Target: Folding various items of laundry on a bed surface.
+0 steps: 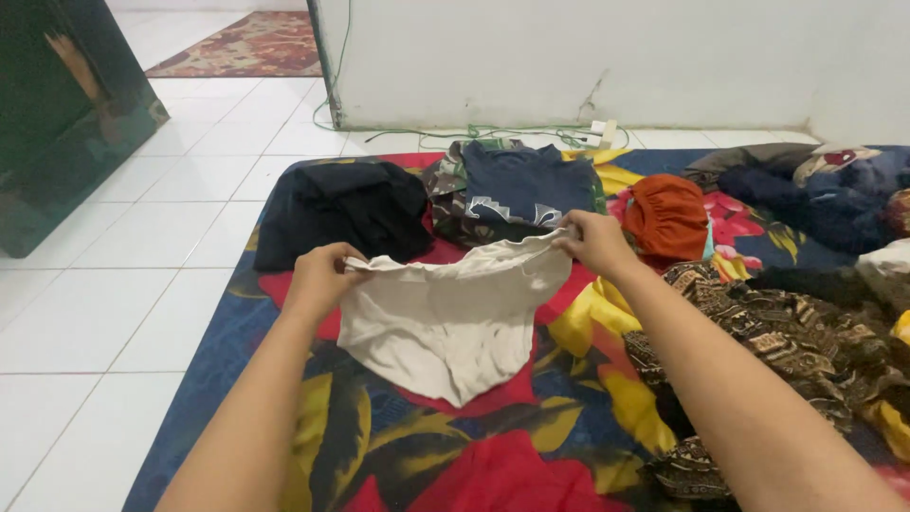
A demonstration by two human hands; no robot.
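Hands hold a pale cream garment spread between them at the centre of the head view. The left hand is closed on the garment's upper left corner, fingers curled over the gathered edge. The right hand pinches the upper right corner, a little higher in the frame. The top edge runs stretched from one hand to the other, and the rest of the cloth hangs and drapes downward below that edge, its lower tip reaching toward the middle of the frame.

Under the garment lies a floral blanket in blue, red and yellow, spread on a white tiled floor. Beyond the left hand, upper centre-left, sits a folded black garment. Beyond the right hand, at upper centre, lies a dark blue shirt on top of a camouflage piece. Just right of the right hand is a rust-orange garment. A brown patterned cloth lies bunched along the right side, beneath the right forearm. A heap of dark clothes fills the upper right. A green cable trails along the foot of the white wall at the top.
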